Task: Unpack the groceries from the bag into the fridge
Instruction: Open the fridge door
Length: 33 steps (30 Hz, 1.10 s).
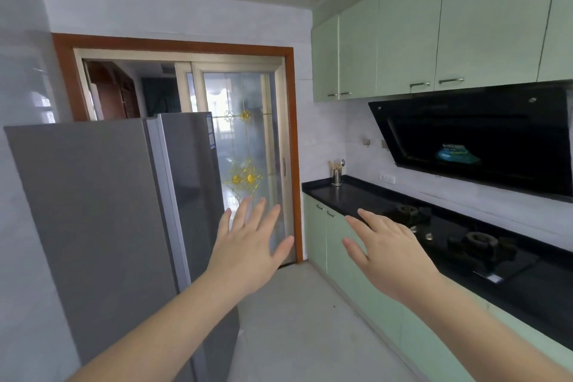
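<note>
The kitchen has white tiled walls (322,139) and a pale grey floor (297,319). Light green cupboards (409,46) hang on the right above a black cooker hood (483,139). Below is a black bench (356,195) with a gas hob (465,242). At the back, a sliding glass door (248,146) in a brown wooden frame (173,42) lets in daylight.

Black countertop (350,195), steel utensil holder (336,176), 2-burner gas hob (459,239)
</note>
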Tool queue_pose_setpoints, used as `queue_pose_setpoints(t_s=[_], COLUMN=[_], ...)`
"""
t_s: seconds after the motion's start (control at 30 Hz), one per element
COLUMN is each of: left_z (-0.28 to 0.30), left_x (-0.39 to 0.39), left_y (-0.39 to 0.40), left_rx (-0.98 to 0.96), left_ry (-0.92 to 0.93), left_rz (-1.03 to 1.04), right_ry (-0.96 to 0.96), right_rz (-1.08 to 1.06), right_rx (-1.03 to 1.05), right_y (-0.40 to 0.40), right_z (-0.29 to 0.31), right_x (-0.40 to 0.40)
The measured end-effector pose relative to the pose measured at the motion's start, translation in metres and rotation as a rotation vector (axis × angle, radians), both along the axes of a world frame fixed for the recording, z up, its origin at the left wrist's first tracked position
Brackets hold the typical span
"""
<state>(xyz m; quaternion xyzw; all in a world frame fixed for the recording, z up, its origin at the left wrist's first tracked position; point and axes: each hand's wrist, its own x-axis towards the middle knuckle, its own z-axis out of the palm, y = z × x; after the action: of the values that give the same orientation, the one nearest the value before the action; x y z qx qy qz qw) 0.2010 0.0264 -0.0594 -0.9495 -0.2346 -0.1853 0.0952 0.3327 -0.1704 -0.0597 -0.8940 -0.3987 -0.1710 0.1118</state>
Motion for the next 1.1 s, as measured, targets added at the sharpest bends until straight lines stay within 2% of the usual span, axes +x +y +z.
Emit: queue_pose_setpoints(t_s=[0.2, 0.53, 0.83, 1.1], left_z=[-0.013, -0.032, -0.044, -0.06], left_x=[0.017, 0.053, 0.137, 0.218], left_y=[0.061, 0.215, 0.31, 0.366], left_rx=[-0.058, -0.042, -0.043, -0.014], left_ry=[0.107, 0.131, 0.079, 0.016], left_rz=[0.032, 0.073, 0.075, 0.147], right_ry=[0.038, -0.002, 0.012, -0.002], right_rz=[0.068, 0.159, 0.138, 0.223], right_rx=[-0.01, -0.045, -0.064, -0.038], right_y=[0.074, 0.23, 0.313, 0.386], right_z=[-0.013, -0.026, -0.042, -0.053], right_x=[0.024, 0.075, 0.154, 0.256])
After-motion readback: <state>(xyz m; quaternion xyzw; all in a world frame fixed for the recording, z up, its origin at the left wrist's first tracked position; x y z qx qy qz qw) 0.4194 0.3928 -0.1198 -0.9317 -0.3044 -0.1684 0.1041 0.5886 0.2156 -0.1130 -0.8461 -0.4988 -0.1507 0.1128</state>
